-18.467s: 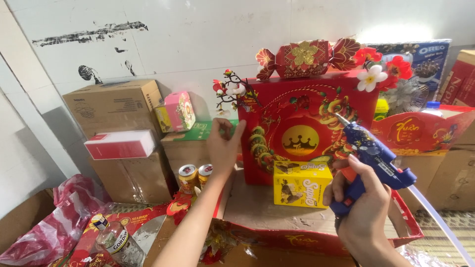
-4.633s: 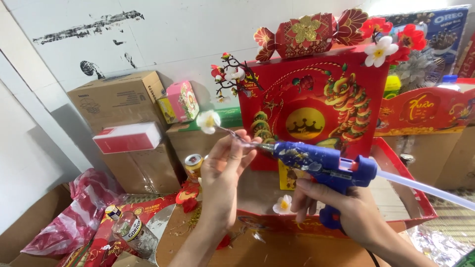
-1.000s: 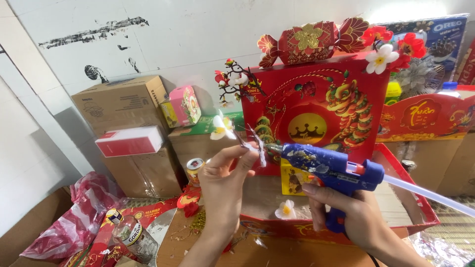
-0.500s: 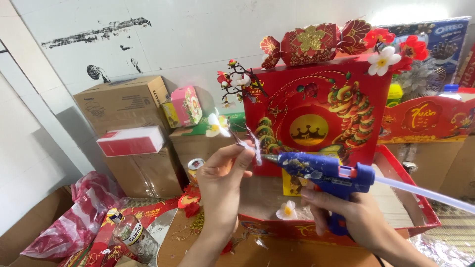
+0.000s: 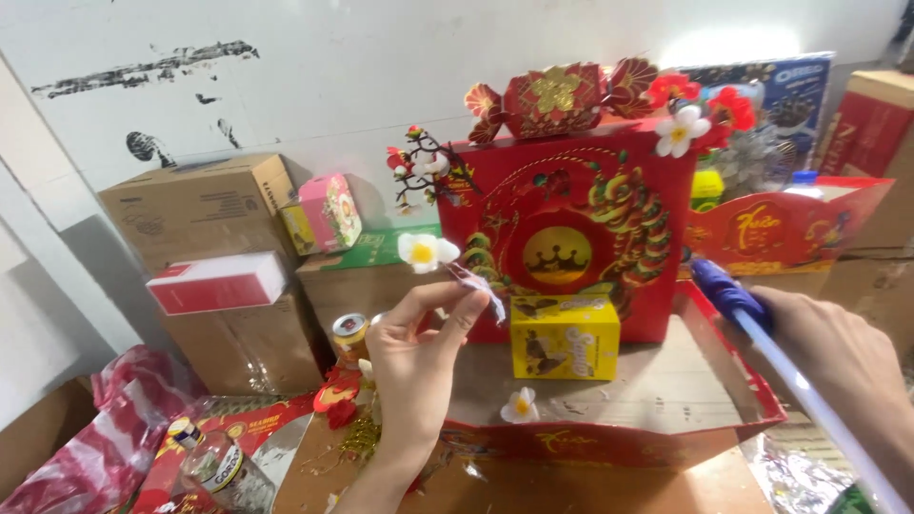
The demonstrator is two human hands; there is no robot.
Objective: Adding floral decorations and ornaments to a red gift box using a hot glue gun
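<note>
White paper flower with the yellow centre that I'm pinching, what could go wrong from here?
The left hand grips the white paper flower with the yellow centre only by its thin stem, so it may slip or bend. The blue hot glue gun in the right hand sits close by the fingers; any hot glue could burn them. A second white flower lying loose in the red cardboard tray could get knocked.

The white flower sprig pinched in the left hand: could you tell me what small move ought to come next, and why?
Probably carry the white flower sprig over to the red decorated box and press its stem end against the front. The left hand holds it raised just short of the box, and the right hand holds the blue glue gun off to the side, away from the sprig.
</note>
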